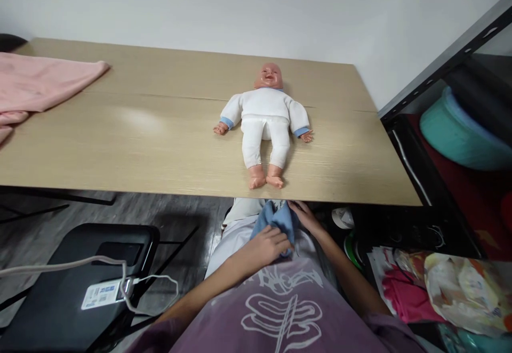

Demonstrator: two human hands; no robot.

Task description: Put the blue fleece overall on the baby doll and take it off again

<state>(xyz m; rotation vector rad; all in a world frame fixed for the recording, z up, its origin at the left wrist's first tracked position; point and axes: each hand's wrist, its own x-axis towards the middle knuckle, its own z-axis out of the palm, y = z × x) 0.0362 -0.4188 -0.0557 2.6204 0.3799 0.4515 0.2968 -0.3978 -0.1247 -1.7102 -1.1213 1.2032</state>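
A baby doll [266, 102] in a white top with blue cuffs and white trousers lies on its back on the table [160, 145], bare feet near the front edge. In my lap, just below that edge, is a bunched piece of blue cloth [276, 217]. My left hand [269, 245] lies over its near side with fingers curled onto it. At the cloth's far right side, my right hand [304, 216] grips the edge; the table partly hides those fingertips. What kind of garment the cloth is I cannot make out.
Pink fabric [44, 81] lies on the table's left end. A black stool [76, 289] at lower left carries a phone, a white device and cables. Right of me stand a metal shelf with a teal basin [464, 129] and a heap of bags and a pink item [408, 294].
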